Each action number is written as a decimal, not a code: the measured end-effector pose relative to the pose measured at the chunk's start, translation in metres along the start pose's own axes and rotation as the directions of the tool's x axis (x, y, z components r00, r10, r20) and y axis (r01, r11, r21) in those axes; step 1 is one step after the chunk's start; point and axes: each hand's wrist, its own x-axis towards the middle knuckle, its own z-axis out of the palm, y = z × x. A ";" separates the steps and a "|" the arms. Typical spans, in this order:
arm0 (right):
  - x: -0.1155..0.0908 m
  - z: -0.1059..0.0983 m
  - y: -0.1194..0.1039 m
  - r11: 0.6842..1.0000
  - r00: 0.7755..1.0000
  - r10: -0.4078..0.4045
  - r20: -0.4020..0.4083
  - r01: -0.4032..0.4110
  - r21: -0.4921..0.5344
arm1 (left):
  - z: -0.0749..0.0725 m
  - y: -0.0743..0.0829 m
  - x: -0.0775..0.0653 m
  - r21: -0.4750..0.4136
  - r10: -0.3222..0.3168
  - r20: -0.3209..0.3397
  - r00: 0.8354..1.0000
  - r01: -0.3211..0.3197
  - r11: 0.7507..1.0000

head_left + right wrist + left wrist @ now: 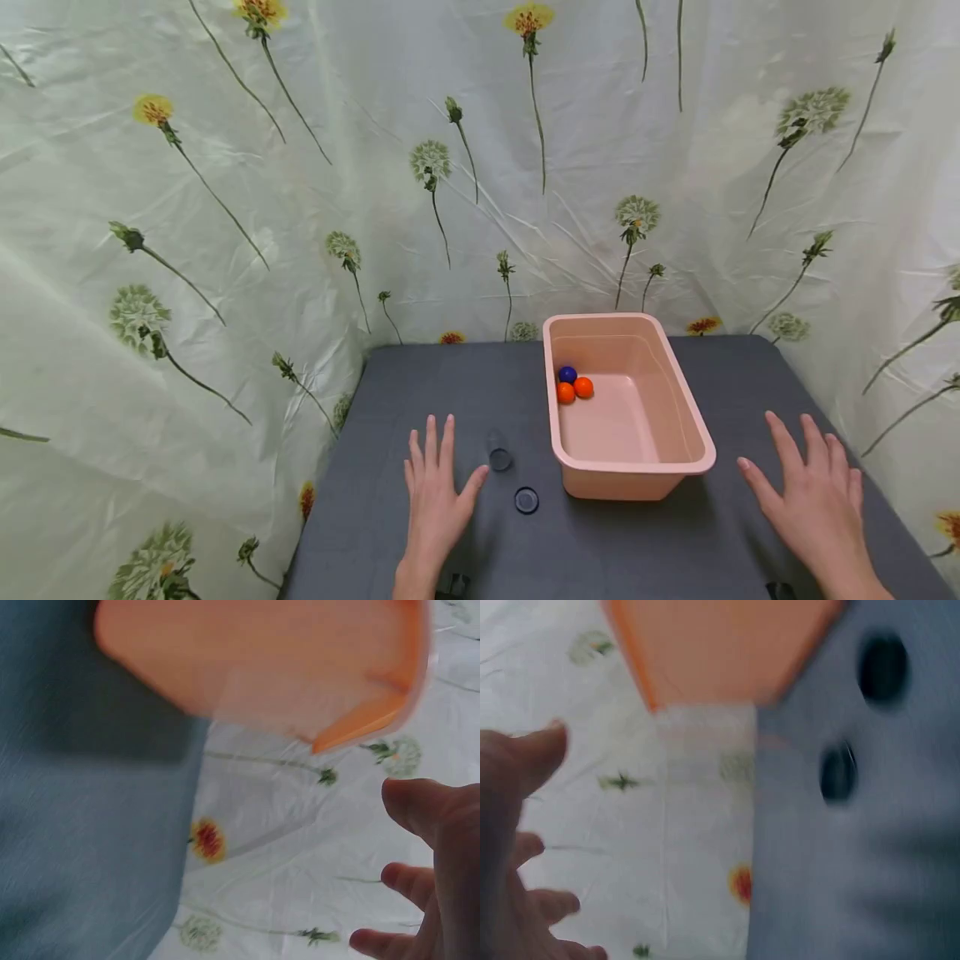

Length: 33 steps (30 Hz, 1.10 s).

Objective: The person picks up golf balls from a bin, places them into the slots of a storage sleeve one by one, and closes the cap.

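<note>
My left hand (437,504) hovers over the left half of the table, fingers spread and holding nothing. Just right of its fingertips stands a small clear cup or jar (498,454), and nearer me lies a dark round lid or ring (527,500). A pink plastic bin (630,467) is at centre right, between the hands. Inside, against its left wall, are a blue ball (567,375) and two orange balls (583,387). To the bin's right my right hand (813,500) hangs in the air, fingers apart, touching nothing.
The dark grey table (450,375) reaches back to a flower-printed curtain (375,167), which also runs along both sides. Dark bands sit at both wrists. Both wrist views are blurred, with the bin's wall (255,660) across the top.
</note>
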 end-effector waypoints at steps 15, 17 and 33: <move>0.041 -0.035 -0.047 0.955 0.993 -0.114 0.003 0.109 0.276 | 0.000 0.014 0.027 -0.504 0.031 -0.127 0.991 -0.091 0.859; 0.048 -0.041 -0.054 0.948 0.991 -0.130 0.019 0.119 0.295 | 0.005 0.013 0.032 -0.546 0.024 -0.098 0.995 -0.074 0.834; 0.101 -0.037 -0.121 0.896 0.909 -0.411 0.072 0.389 0.213 | 0.049 -0.006 0.043 -0.861 0.032 0.011 0.999 -0.006 0.509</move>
